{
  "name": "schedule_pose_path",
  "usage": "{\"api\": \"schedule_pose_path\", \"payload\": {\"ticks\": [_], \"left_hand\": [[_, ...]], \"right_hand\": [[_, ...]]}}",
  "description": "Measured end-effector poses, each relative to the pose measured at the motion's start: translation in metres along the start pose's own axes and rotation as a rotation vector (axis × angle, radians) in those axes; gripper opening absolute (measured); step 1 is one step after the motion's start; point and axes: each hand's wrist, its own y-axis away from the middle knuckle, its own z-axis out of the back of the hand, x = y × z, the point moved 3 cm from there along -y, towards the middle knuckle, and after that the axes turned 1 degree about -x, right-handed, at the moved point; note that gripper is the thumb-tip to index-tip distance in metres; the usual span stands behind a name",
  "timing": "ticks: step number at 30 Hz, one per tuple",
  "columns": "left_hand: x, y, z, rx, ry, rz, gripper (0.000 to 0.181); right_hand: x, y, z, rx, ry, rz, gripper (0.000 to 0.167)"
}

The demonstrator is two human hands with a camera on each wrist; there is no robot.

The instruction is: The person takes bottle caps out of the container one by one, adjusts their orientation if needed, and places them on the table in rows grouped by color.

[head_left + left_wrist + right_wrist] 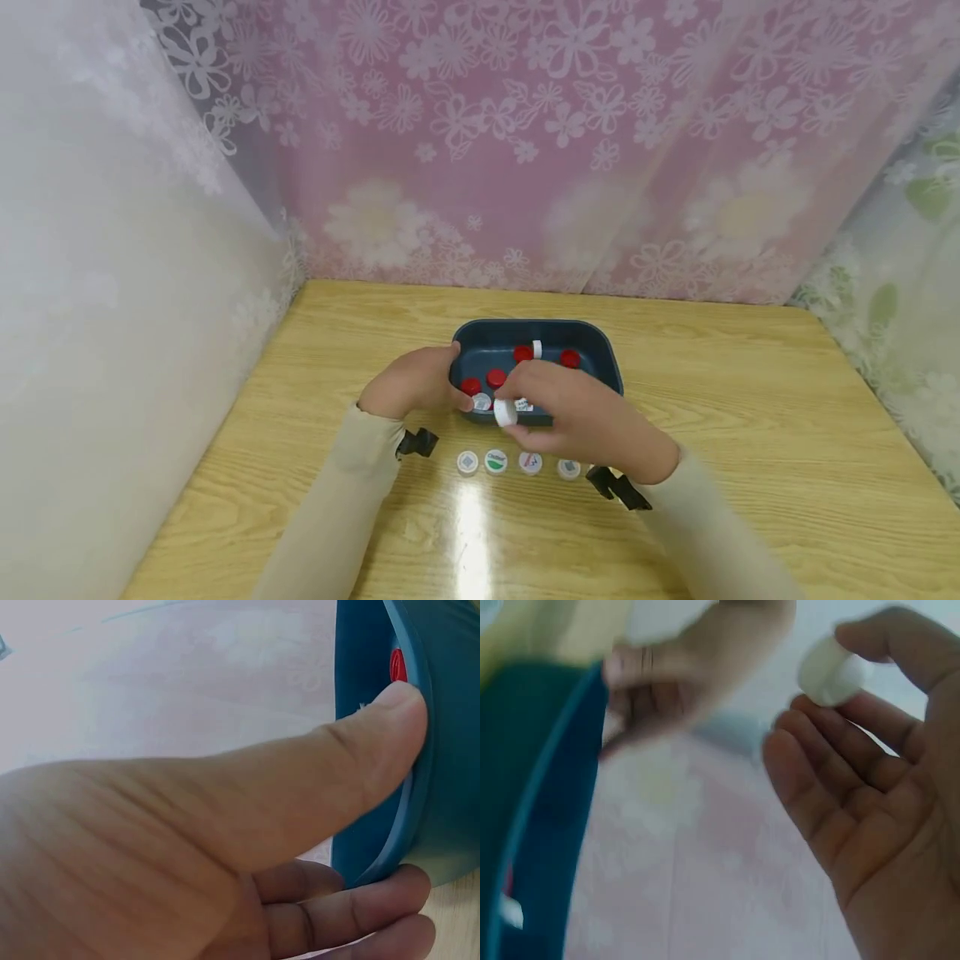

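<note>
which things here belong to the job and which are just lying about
Likely the job:
round white cap, pinched by the right hand
rounded dark blue tray, gripped by the left hand
round red caps and white caps inside
four printed white caps lined up outside

Likely background:
yellow wood-grain table
pink floral curtain

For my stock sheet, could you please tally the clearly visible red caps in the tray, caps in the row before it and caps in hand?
Red caps: 4
Row caps: 4
Held cap: 1
Total: 9; the right hand may hide more.
</note>
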Motion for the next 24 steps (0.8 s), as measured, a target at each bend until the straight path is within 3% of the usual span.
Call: {"api": "schedule_pose_path", "payload": {"ticks": [3, 8, 11, 17, 24], "left_hand": [[0.000, -0.001, 0.003, -0.006, -0.004, -0.010, 0.099], [-0.002, -0.002, 0.006, -0.008, -0.009, -0.024, 0.100], [-0.001, -0.002, 0.006, -0.004, -0.012, -0.024, 0.100], [-0.001, -0.002, 0.002, 0.008, -0.008, -0.022, 0.100], [0.000, 0.000, 0.001, 0.008, 0.001, -0.018, 0.100]], "right_hand": [[0.013, -0.003, -0.018, 0.125, 0.015, 0.006, 0.022], [0.024, -0.006, -0.050, 0.349, 0.026, -0.098, 0.022], [0.028, -0.006, -0.066, 0.432, 0.069, -0.079, 0.023], [0.034, -0.001, -0.091, 0.463, 0.207, 0.036, 0.013], [0.034, 0.002, -0.107, 0.498, 0.276, 0.048, 0.011]]}}
